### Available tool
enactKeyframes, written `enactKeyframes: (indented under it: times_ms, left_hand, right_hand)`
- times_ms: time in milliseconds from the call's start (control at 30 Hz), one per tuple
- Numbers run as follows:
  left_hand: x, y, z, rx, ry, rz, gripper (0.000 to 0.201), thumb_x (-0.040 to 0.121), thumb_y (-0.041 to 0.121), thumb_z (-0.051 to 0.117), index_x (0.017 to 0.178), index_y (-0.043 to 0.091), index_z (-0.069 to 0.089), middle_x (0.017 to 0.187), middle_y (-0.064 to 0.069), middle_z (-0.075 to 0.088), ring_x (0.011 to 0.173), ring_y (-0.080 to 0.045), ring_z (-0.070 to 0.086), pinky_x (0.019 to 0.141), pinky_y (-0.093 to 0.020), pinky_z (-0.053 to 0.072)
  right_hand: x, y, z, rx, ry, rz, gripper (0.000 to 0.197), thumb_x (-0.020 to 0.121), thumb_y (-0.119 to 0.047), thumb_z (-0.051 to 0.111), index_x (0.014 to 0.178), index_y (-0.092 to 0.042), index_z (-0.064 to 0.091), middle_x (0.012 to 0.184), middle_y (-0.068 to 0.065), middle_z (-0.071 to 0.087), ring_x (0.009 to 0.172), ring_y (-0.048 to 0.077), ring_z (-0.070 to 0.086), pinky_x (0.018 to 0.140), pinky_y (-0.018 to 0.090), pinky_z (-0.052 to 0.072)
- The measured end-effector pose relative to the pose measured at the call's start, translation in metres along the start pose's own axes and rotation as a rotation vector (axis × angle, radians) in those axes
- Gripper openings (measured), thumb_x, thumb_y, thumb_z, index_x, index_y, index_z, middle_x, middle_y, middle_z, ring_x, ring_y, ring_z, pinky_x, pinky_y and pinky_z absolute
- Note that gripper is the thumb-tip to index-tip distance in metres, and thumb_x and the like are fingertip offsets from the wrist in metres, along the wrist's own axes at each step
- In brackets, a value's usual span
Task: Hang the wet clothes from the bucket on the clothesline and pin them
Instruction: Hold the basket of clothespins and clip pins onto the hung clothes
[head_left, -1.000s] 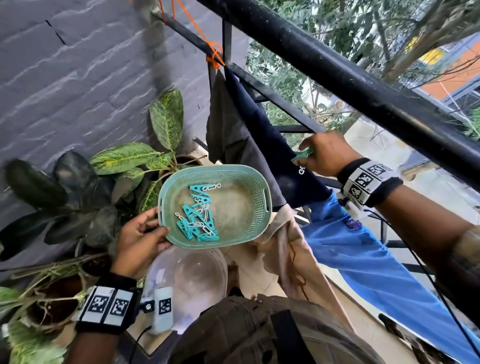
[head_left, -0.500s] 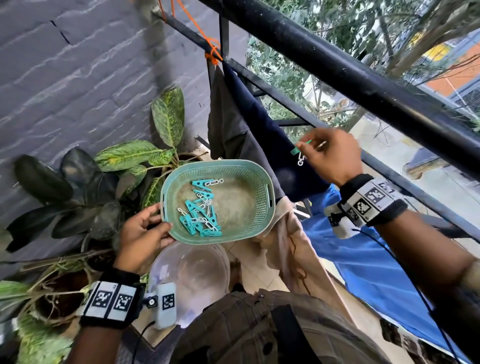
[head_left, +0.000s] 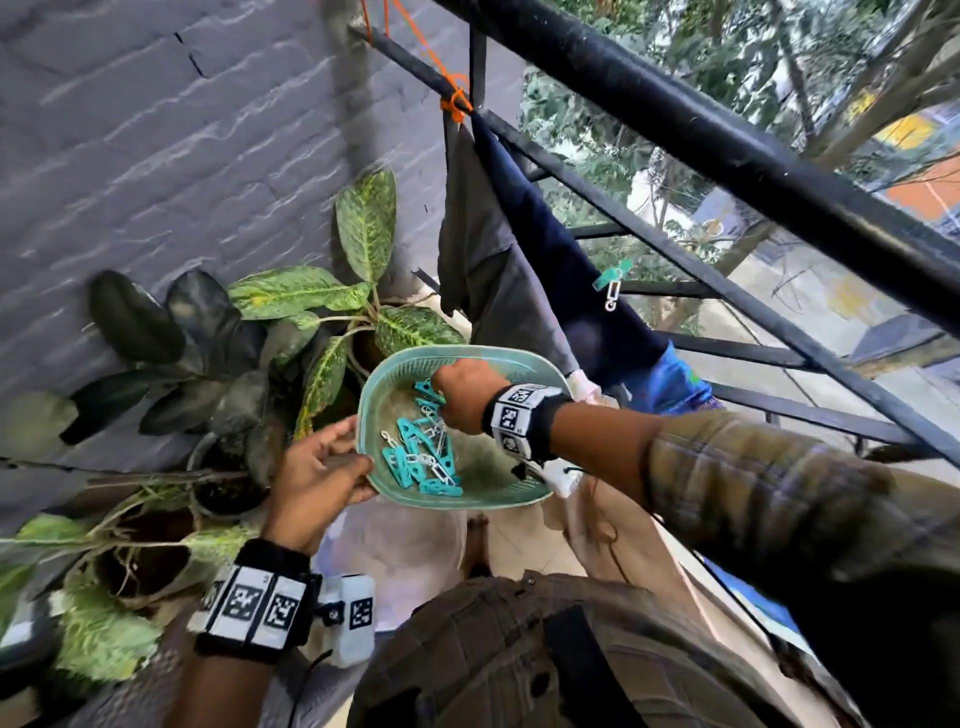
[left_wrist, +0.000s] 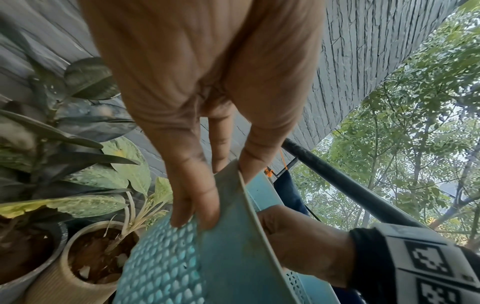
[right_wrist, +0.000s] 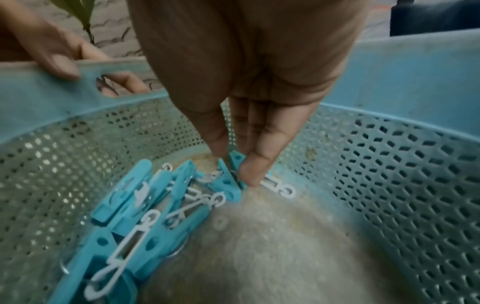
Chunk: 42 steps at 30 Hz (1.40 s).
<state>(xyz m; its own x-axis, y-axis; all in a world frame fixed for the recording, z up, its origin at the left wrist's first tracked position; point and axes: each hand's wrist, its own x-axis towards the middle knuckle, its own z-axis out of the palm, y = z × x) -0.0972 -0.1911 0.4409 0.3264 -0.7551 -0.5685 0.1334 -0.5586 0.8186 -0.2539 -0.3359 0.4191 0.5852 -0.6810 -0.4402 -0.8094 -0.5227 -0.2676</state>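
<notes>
Pinching clothespin (right_wrist: 228, 174) in right grip (right_wrist: 233, 164).

Each wrist wears a black band (head_left: 254, 605) faced with white panels of black square-code markers; the other band (head_left: 522, 418) sits at 2 o'clock from it. A white camera box (head_left: 353, 618) hangs beside the left band. Brownish plaid sleeve (head_left: 753, 493), possibly flannel.

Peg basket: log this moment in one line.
left hand holds peg basket by rim | right hand pinches clothespin inside basket | one peg clipped on navy garment
</notes>
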Motion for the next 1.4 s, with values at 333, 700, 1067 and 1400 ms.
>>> enactKeyframes:
  times_ms: [333, 700, 1067, 1400]
  left_hand:
    - [-0.032, -0.036, -0.001, -0.03, -0.008, -0.032, 0.05, 0.089, -0.013, 0.057, 0.133, 0.011, 0.059, 0.114, -0.02, 0.068, 0.099, -0.027, 0.069, 0.066, -0.032, 0.061]
    - [-0.057, -0.06, -0.006, -0.021, 0.049, 0.001, 0.053, 0.086, -0.011, 0.062, 0.132, 0.016, 0.061, 0.114, -0.017, 0.066, 0.103, -0.03, 0.068, 0.071, -0.041, 0.061]
    - [-0.082, -0.082, -0.007, -0.002, 0.012, 0.056, 0.051, 0.086, -0.01, 0.062, 0.11, 0.035, 0.068, 0.112, -0.015, 0.068, 0.104, -0.032, 0.068, 0.072, -0.042, 0.061]
    - [-0.099, -0.084, -0.012, -0.03, 0.005, 0.051, 0.049, 0.088, -0.011, 0.06, 0.112, 0.031, 0.063, 0.115, -0.01, 0.066, 0.101, -0.031, 0.068, 0.07, -0.038, 0.062]
  right_hand:
    - [-0.023, -0.006, 0.039, -0.072, -0.038, -0.029, 0.021, 0.088, -0.011, 0.056, 0.105, -0.003, 0.065, 0.105, 0.019, 0.067, 0.098, 0.038, 0.065, 0.08, 0.041, 0.053]
    - [-0.061, 0.005, 0.05, -0.248, -0.089, -0.014, 0.023, 0.087, -0.019, 0.061, 0.107, -0.007, 0.065, 0.107, 0.014, 0.069, 0.098, 0.033, 0.067, 0.077, 0.038, 0.053]
    - [-0.091, -0.01, 0.066, -0.267, -0.15, -0.011, 0.016, 0.082, -0.026, 0.064, 0.09, -0.012, 0.065, 0.098, 0.01, 0.07, 0.091, 0.029, 0.067, 0.069, 0.032, 0.05]
    - [-0.136, -0.009, 0.052, -0.098, -0.003, -0.033, 0.037, 0.072, -0.041, 0.07, 0.093, -0.01, 0.065, 0.093, 0.014, 0.067, 0.082, 0.032, 0.059, 0.07, 0.03, 0.043]
